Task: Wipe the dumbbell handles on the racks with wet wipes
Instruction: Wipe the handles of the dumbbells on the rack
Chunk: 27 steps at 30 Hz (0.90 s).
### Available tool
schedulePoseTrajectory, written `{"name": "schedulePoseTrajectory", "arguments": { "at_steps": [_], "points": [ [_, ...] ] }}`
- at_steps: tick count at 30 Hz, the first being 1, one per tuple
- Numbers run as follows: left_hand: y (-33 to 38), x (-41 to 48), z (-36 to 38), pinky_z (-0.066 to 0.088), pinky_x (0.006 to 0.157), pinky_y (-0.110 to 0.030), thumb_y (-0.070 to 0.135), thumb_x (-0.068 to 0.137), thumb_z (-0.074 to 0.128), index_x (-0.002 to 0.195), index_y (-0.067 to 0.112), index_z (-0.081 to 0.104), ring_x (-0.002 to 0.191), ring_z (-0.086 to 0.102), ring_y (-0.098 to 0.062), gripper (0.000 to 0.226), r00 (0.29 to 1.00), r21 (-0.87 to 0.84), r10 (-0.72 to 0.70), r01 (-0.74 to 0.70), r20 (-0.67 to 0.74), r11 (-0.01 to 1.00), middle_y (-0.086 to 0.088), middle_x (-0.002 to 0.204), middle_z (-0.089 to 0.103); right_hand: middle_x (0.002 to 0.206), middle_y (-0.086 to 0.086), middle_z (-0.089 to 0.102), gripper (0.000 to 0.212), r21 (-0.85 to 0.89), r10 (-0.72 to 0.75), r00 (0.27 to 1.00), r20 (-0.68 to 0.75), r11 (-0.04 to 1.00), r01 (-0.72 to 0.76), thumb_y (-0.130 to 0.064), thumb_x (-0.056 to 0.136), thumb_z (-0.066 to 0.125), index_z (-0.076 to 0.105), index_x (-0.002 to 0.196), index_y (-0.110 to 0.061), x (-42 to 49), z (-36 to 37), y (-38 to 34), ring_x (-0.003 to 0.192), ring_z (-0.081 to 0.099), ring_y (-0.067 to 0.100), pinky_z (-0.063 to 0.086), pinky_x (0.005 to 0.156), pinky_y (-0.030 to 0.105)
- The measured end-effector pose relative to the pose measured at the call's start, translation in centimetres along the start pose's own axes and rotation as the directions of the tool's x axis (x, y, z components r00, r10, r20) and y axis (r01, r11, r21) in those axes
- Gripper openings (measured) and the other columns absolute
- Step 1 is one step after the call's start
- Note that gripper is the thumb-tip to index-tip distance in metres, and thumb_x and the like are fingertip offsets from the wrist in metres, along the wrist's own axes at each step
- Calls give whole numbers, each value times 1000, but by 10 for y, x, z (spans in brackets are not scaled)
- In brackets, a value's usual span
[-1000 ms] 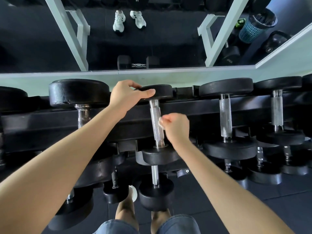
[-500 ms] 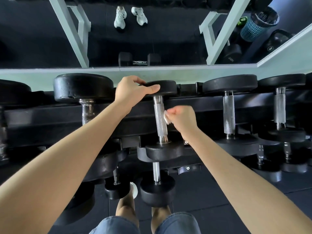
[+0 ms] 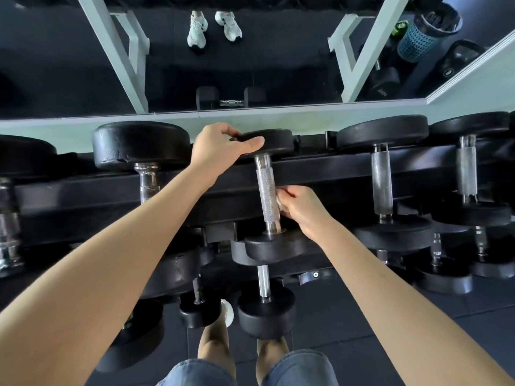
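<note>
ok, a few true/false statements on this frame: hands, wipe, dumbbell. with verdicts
1. The left hand grips the far head of the dumbbell. True.
2. The right hand holds the wipe at the far end of the handle. False: the wipe is against the handle's nearer half, on its right side.
3. That dumbbell lies on the floor. False: it sits on the rack.
4. White shoes show in the mirror. True.
</note>
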State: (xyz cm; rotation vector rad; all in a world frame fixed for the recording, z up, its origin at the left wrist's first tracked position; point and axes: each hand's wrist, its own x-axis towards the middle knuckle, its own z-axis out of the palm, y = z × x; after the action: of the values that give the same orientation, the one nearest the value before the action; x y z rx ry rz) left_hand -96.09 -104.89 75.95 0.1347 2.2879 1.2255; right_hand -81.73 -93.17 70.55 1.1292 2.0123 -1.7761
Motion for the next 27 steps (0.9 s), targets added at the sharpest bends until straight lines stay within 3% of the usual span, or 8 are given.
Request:
{"name": "schedulePoseTrajectory", "arguments": {
  "at_steps": [2,6,10,16,20,23,25,27],
  "points": [
    [-4,1,-1,55,85,-35,51,65,80,101,20,64,90,61,-11,50,1000,-36,-10,10,3,999,9,92,63,67,0,59,26,-22,-8,998,54,1000,9,-19,93,56,65,69,-17,-5,1,-2,71,55,16,49,90,48],
    [-16,2,-7,55,87,-38,47,67,80,100,22,65,92,65,-13,45,999,-107,-4,9,47,994,4,95,68,75,23,63,31,-49,-105,994,-30,993,103,-16,85,67,58,77,12,-15,12,-4,69,60,28,54,74,38],
    [-21,3,-14,54,89,-39,34,75,77,94,23,63,96,65,-17,26,993,-181,22,0,120,984,0,92,67,55,18,51,44,-151,-152,963,-221,981,120,-17,81,69,39,51,-9,-19,33,-1,56,51,26,52,68,44],
    [-21,3,-19,52,91,-37,25,82,71,94,23,60,93,64,-15,17,983,-209,46,-8,180,978,-1,92,64,46,-5,36,46,-267,-182,913,-364,960,84,-17,84,64,33,51,-14,-26,51,-7,46,34,13,34,57,27],
    [-13,-1,-20,50,95,-36,26,84,70,103,21,58,98,62,-15,23,978,-194,-12,53,207,979,0,99,63,50,-11,31,48,-362,-184,904,-385,931,36,-17,89,58,26,54,-23,-31,56,-12,48,30,8,27,54,24],
    [4,-2,-12,51,83,-31,38,85,66,105,14,55,89,56,-16,33,992,98,0,-13,126,995,2,95,56,63,-6,44,31,-418,-180,920,-349,908,19,-12,92,50,39,64,-17,-37,56,-17,65,44,17,32,63,26],
    [19,-5,2,46,66,-28,56,81,62,100,12,51,74,51,-13,50,991,329,77,-108,108,938,2,84,54,85,3,58,12,-369,-149,945,-291,929,33,-7,94,43,55,91,-7,-42,50,-19,80,55,22,43,69,32],
    [29,-5,12,41,55,-26,69,73,60,101,10,47,66,48,-12,66,991,453,98,-128,90,882,3,76,53,85,4,57,17,-319,-135,964,-230,946,56,-4,95,39,56,93,-5,-41,40,-15,76,54,20,46,69,36]
  ]
}}
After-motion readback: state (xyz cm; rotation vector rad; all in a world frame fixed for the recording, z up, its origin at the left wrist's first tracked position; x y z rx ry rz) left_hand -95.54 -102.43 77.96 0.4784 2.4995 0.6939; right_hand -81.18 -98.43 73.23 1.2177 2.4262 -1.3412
